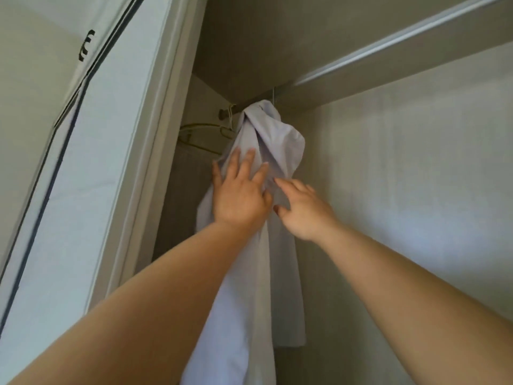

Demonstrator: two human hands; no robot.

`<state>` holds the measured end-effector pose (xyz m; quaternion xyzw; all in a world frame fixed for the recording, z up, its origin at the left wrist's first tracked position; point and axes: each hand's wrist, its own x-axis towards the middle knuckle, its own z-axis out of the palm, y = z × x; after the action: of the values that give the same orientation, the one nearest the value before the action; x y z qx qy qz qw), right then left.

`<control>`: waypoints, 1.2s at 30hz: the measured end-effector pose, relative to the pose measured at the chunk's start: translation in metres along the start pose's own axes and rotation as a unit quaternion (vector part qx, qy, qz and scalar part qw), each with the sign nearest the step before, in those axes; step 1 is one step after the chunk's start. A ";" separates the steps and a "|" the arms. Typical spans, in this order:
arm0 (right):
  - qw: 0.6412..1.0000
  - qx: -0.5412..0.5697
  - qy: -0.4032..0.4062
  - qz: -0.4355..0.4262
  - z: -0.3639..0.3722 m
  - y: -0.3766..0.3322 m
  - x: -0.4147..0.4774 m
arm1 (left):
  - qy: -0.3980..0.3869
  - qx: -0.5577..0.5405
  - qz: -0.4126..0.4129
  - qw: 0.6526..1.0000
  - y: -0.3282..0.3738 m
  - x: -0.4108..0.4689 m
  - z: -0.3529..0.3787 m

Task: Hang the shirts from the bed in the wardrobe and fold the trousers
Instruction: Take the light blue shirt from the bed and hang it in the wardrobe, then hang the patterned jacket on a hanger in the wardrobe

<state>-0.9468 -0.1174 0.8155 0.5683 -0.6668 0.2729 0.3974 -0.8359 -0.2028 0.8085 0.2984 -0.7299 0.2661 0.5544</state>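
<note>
A pale lilac shirt (280, 140) hangs bunched from the dark wardrobe rail (255, 102), its body trailing down past my forearms. My left hand (238, 195) lies against the shirt's left side with fingers stretched upward over the cloth. My right hand (302, 211) touches the shirt just right of it, fingers reaching into a fold; whether they pinch the cloth is unclear. The hanger under the shirt is hidden by fabric.
Empty gold wire hangers (200, 134) hang at the rail's left end. The white wardrobe door frame (150, 151) stands close on the left, with a white fabric cover edged in dark piping (63, 151) beyond it. A pale back wall (416, 151) fills the right.
</note>
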 end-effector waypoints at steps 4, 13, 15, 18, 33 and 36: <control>0.999 0.040 0.003 -0.002 0.003 -0.006 -0.039 | -0.016 -0.012 0.020 1.000 0.003 -0.041 -0.021; 0.980 0.175 0.086 0.041 0.012 -0.057 -0.174 | -0.065 -0.011 -0.013 0.998 0.018 -0.153 -0.071; 0.983 0.157 0.079 0.052 0.013 -0.069 -0.206 | -0.058 0.011 0.005 0.998 0.019 -0.186 -0.087; 0.989 0.127 0.060 0.039 0.021 -0.088 -0.249 | -0.110 0.034 -0.012 0.993 0.013 -0.240 -0.107; 0.948 0.226 -0.206 -0.090 0.102 -0.334 -0.450 | -0.359 0.183 -0.212 0.890 -0.141 -0.524 -0.261; 0.926 0.265 -0.251 -0.102 0.103 -0.403 -0.471 | -0.381 0.197 -0.281 0.859 -0.177 -0.573 -0.309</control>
<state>-0.5590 -0.0290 0.3289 0.7674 -0.5870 0.2459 0.0778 -0.3869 -0.0204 0.3391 0.6720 -0.7014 0.1027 0.2142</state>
